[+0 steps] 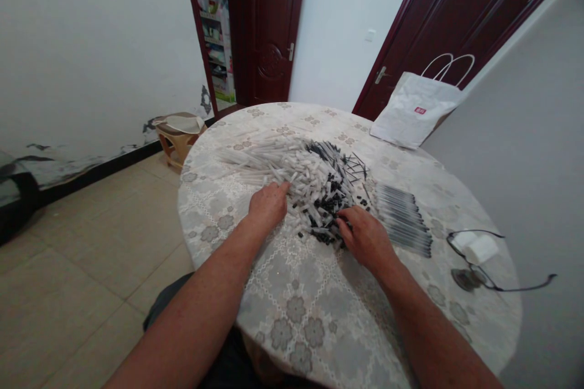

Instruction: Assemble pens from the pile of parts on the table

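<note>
A heap of white pen barrels point(283, 164) lies on the round table point(310, 310), with small black pen parts point(328, 200) and thin black refills point(353, 165) mixed in at its right. My left hand point(268, 205) rests on the near edge of the white barrels, fingers curled into the pile. My right hand point(365, 236) lies on the black parts with its fingers pinched together; what they hold is too small to make out. A neat row of assembled pens point(404, 219) sits just right of my right hand.
A white paper bag point(413, 112) leans at the table's far right edge. A cable with a white block point(479, 249) lies at the right. A small wooden stool point(177, 140) stands on the tiled floor to the left. Dark doors stand behind.
</note>
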The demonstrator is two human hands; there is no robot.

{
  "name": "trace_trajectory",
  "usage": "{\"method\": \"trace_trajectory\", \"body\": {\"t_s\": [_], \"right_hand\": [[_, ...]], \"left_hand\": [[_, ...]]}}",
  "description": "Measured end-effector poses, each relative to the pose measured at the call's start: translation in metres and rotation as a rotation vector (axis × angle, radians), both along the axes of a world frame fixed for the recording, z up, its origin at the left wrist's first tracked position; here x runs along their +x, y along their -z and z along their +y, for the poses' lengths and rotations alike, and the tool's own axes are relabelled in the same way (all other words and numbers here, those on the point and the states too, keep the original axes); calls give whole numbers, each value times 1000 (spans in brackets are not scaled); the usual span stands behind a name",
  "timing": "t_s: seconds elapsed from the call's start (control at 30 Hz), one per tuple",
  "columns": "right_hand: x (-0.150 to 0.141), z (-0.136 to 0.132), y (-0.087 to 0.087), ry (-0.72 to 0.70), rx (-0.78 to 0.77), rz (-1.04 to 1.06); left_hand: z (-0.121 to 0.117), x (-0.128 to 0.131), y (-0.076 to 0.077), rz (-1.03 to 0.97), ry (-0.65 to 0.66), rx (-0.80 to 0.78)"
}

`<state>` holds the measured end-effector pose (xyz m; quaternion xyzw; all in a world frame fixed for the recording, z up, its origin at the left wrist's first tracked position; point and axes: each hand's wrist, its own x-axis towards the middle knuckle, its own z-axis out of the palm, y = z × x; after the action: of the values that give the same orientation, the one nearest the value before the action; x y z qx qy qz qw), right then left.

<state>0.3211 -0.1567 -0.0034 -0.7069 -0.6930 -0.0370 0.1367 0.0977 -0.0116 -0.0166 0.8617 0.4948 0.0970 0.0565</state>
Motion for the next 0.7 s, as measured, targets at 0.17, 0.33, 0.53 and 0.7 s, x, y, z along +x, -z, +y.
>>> {"method": "trace_trajectory", "body": {"t_s": [0.17,0.33,0.53,0.7], "right_hand": [[2,1,4,-10,40,7],[0,2,7,1,12,-16],[-1,0,6,15,-2,-26],[0,-1,4,21,-22,-18]], "left_hand": [[4,5,0,14,-40,-59],[3,4,-2,25,-62,-70],[-3,-4,-4,59,0,-47],[-17,-11,-2,60,37,0]]}}
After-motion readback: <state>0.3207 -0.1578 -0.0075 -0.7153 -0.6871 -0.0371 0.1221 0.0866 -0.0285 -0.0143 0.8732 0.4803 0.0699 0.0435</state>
